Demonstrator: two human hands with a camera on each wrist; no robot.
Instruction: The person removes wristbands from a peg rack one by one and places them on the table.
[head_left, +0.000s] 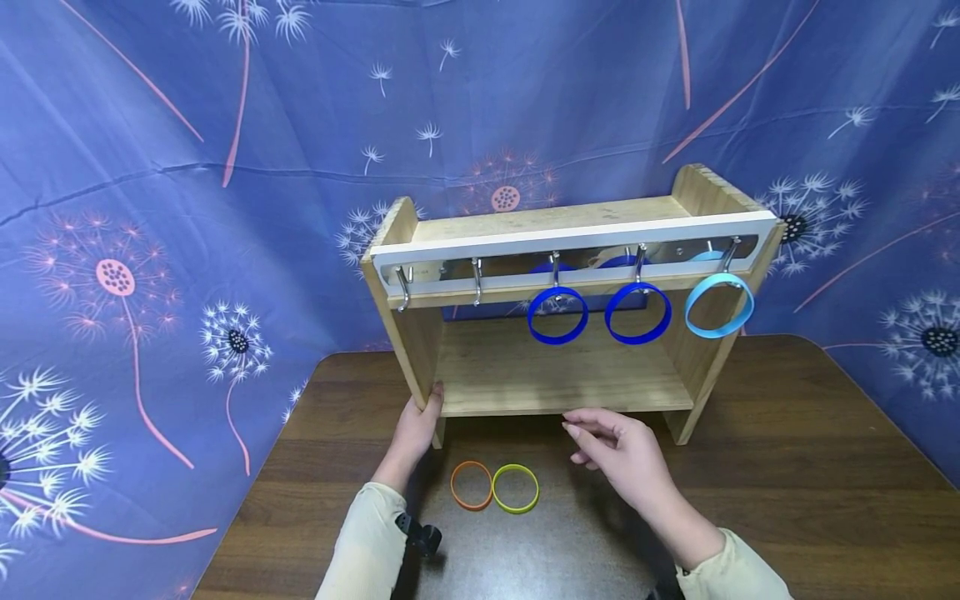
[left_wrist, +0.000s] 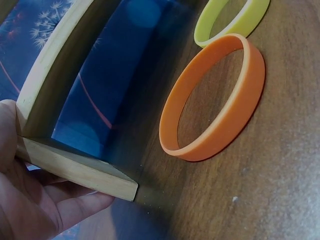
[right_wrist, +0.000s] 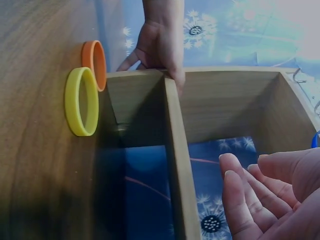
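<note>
My left hand (head_left: 415,429) grips the lower left side of a wooden shelf rack (head_left: 562,367), thumb on its front edge and fingers behind the side panel. My right hand (head_left: 626,454) hovers before the bottom shelf with relaxed, slightly bent fingers and holds nothing. On the table between the hands lie an orange wristband (head_left: 471,486) and a yellow wristband (head_left: 516,489), side by side and touching. From the rack's metal hooks hang two dark blue wristbands (head_left: 557,317) and, at the far right, a light blue wristband (head_left: 718,307). Two left hooks (head_left: 402,287) are bare.
The rack stands on a dark brown wooden table (head_left: 300,500). A blue cloth (head_left: 225,250) with dandelion prints hangs behind it. A small black device (head_left: 420,533) sits on the left wrist.
</note>
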